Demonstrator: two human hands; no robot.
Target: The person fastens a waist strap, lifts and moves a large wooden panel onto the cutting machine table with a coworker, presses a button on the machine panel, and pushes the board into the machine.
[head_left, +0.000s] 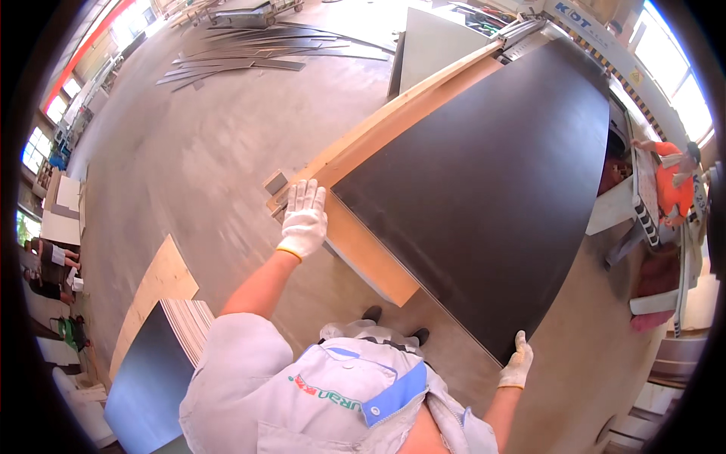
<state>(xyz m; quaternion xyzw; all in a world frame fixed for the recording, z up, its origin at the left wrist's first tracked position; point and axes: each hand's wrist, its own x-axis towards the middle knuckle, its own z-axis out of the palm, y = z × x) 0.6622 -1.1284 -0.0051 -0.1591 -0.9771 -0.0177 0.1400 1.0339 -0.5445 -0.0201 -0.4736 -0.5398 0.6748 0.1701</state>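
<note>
Panel (pixel 484 181), broad and dark, lies on a wood-topped surface (pixel 374 261), its near corner jutting out over the floor (pixel 204 151); the gloved left hand (pixel 305 222) is flat, fingers straight, at the surface's edge beside the panel's left corner, while the gloved right hand (pixel 517 362) touches the near corner, whether gripping I cannot tell; a co-worker (pixel 673 189) in orange is at right

Bright daylight. Windows at right (pixel 673 57) blown out to white; windows at left (pixel 35 149) glaring too. Floor (pixel 204 151) mottled with pale reflected light, dimmer and browner toward the right. Dark panel (pixel 484 181) carries a faint, soft sheen; its right edge bows through fisheye distortion. Near detail fairly crisp, far clutter along the left rim soft. Corners fall to black.
</note>
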